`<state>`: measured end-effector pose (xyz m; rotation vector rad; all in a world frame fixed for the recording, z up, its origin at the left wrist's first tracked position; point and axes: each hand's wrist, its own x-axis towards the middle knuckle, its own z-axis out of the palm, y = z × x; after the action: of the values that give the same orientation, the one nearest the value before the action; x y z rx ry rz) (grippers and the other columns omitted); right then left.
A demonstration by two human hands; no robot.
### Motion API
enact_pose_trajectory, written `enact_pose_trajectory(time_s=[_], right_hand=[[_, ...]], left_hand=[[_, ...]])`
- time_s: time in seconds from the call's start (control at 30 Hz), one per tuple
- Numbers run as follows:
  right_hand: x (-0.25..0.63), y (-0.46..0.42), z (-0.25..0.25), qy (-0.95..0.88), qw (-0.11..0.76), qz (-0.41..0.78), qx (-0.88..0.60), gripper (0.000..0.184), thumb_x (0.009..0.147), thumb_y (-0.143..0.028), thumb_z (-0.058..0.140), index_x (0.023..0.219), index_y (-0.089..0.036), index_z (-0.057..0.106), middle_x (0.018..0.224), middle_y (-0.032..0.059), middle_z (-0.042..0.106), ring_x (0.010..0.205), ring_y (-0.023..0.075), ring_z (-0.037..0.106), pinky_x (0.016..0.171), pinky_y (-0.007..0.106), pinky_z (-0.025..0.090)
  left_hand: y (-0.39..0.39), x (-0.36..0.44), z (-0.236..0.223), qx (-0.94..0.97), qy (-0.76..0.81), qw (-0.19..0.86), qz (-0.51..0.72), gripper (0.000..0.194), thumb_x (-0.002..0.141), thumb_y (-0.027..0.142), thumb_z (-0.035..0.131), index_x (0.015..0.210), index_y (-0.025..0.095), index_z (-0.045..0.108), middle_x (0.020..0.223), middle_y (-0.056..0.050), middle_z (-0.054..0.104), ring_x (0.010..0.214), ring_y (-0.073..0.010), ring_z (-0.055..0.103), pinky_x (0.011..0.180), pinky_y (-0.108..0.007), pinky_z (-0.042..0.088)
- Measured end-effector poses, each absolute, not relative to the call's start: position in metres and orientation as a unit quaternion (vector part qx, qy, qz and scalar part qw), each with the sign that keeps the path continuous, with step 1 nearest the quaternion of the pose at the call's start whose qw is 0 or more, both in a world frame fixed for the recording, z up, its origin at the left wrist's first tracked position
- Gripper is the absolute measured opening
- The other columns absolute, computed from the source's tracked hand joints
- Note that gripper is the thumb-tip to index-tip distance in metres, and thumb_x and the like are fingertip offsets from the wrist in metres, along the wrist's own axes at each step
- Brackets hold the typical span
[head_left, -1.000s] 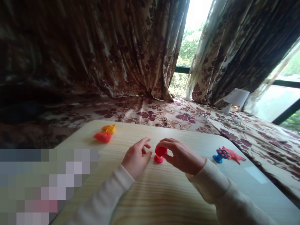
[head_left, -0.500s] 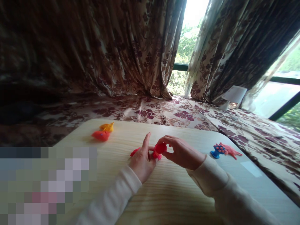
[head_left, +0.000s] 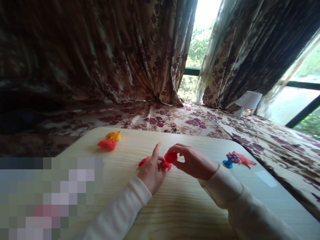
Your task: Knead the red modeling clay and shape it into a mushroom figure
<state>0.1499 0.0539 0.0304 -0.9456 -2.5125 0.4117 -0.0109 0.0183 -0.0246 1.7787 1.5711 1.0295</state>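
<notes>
A small red clay figure [head_left: 170, 157] stands near the middle of the pale wooden table [head_left: 175, 206]. My right hand [head_left: 193, 161] pinches its rounded top between thumb and fingertips. My left hand [head_left: 151, 173] rests against the figure's lower part, index finger raised, the other fingers curled at its base. A flat red clay piece [head_left: 143, 162] lies on the table just left of my left hand.
An orange and yellow clay model [head_left: 110, 141] sits at the table's far left. A blue spotted and pink clay model [head_left: 237, 159] lies at the right. Floral cloth covers the ledge behind, with curtains, a window and a small white lamp [head_left: 247, 101].
My left hand has moved in from beside the figure to touch its base, with the index finger now raised. The flat red piece has come into sight at its left.
</notes>
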Motion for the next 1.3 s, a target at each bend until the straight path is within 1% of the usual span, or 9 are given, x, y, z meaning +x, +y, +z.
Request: enact_pose_trajectory(time_s=[0.17, 0.4, 0.5, 0.63, 0.77, 0.9, 1.07, 1.17, 1.3], right_hand=[[0.149, 0.053, 0.03, -0.905, 0.212, 0.151, -0.337, 0.018, 0.078, -0.009, 0.057, 0.094, -0.018, 0.062, 0.086, 0.0037, 0.063, 0.074, 0.0135, 0.058, 0.07, 0.025, 0.044], [0.149, 0.053, 0.032, -0.909, 0.202, 0.164, -0.327, 0.022, 0.075, -0.004, 0.055, 0.093, -0.017, 0.063, 0.086, 0.0041, 0.064, 0.076, 0.0143, 0.058, 0.072, 0.025, 0.045], [0.15, 0.053, 0.033, -0.909, 0.2, 0.172, -0.322, 0.026, 0.074, -0.001, 0.053, 0.093, -0.017, 0.062, 0.088, 0.0043, 0.064, 0.078, 0.0144, 0.059, 0.073, 0.026, 0.045], [0.15, 0.052, 0.033, -0.91, 0.199, 0.183, -0.315, 0.03, 0.07, 0.003, 0.051, 0.089, -0.017, 0.063, 0.087, 0.0035, 0.065, 0.079, 0.0141, 0.059, 0.074, 0.025, 0.045], [0.148, 0.051, 0.032, -0.906, 0.208, 0.187, -0.316, 0.033, 0.068, 0.006, 0.049, 0.087, -0.017, 0.063, 0.086, 0.0036, 0.065, 0.078, 0.0142, 0.059, 0.074, 0.026, 0.045], [0.149, 0.052, 0.033, -0.9, 0.229, 0.19, -0.318, 0.029, 0.073, 0.002, 0.052, 0.092, -0.018, 0.063, 0.088, 0.0037, 0.065, 0.079, 0.0146, 0.059, 0.074, 0.027, 0.046], [0.152, 0.052, 0.042, -0.891, 0.275, 0.182, -0.312, 0.027, 0.077, -0.003, 0.055, 0.099, -0.018, 0.062, 0.098, 0.0057, 0.063, 0.083, 0.0145, 0.059, 0.075, 0.027, 0.047], [0.151, 0.051, 0.048, -0.885, 0.306, 0.17, -0.308, 0.027, 0.079, -0.006, 0.055, 0.103, -0.019, 0.06, 0.104, 0.007, 0.061, 0.085, 0.0145, 0.06, 0.073, 0.027, 0.049], [0.15, 0.049, 0.053, -0.84, 0.375, 0.213, -0.33, 0.036, 0.079, -0.011, 0.059, 0.113, -0.021, 0.054, 0.099, 0.0049, 0.066, 0.083, 0.0149, 0.062, 0.071, 0.029, 0.052]], left_hand=[[0.019, -0.011, -0.027, 0.664, 0.587, 0.268, 0.377, 0.079, 0.072, 0.018, 0.056, 0.14, 0.024, 0.017, 0.09, 0.002, 0.066, 0.06, -0.0123, 0.055, 0.065, -0.025, 0.047], [0.017, -0.013, -0.027, 0.676, 0.583, 0.238, 0.382, 0.074, 0.071, 0.022, 0.058, 0.137, 0.024, 0.026, 0.093, -0.001, 0.063, 0.078, -0.0169, 0.057, 0.077, -0.03, 0.046], [0.017, -0.014, -0.03, 0.684, 0.574, 0.232, 0.385, 0.072, 0.07, 0.02, 0.059, 0.136, 0.022, 0.03, 0.088, -0.001, 0.061, 0.081, -0.0185, 0.055, 0.081, -0.033, 0.045], [0.019, -0.014, -0.034, 0.677, 0.566, 0.242, 0.403, 0.07, 0.071, 0.02, 0.059, 0.135, 0.023, 0.032, 0.084, 0.0, 0.061, 0.081, -0.0191, 0.055, 0.083, -0.035, 0.045], [0.02, -0.013, -0.036, 0.654, 0.547, 0.287, 0.437, 0.066, 0.071, 0.021, 0.06, 0.133, 0.025, 0.037, 0.087, -0.001, 0.06, 0.083, -0.0188, 0.057, 0.083, -0.034, 0.047], [0.019, -0.012, -0.034, 0.606, 0.518, 0.367, 0.478, 0.066, 0.069, 0.019, 0.063, 0.13, 0.027, 0.04, 0.086, 0.001, 0.06, 0.076, -0.0156, 0.06, 0.078, -0.031, 0.049], [0.023, -0.012, -0.024, 0.505, 0.468, 0.485, 0.54, 0.069, 0.065, 0.023, 0.065, 0.127, 0.019, 0.034, 0.083, 0.001, 0.059, 0.073, -0.0154, 0.066, 0.076, -0.033, 0.052], [0.026, -0.017, -0.016, 0.453, 0.443, 0.531, 0.563, 0.055, 0.062, 0.024, 0.067, 0.112, 0.016, 0.044, 0.084, -0.002, 0.062, 0.072, -0.0174, 0.068, 0.073, -0.034, 0.053], [0.023, -0.021, -0.004, 0.433, 0.413, 0.551, 0.582, 0.031, 0.064, 0.021, 0.068, 0.092, 0.016, 0.056, 0.077, -0.005, 0.07, 0.077, -0.0177, 0.068, 0.073, -0.029, 0.051]])
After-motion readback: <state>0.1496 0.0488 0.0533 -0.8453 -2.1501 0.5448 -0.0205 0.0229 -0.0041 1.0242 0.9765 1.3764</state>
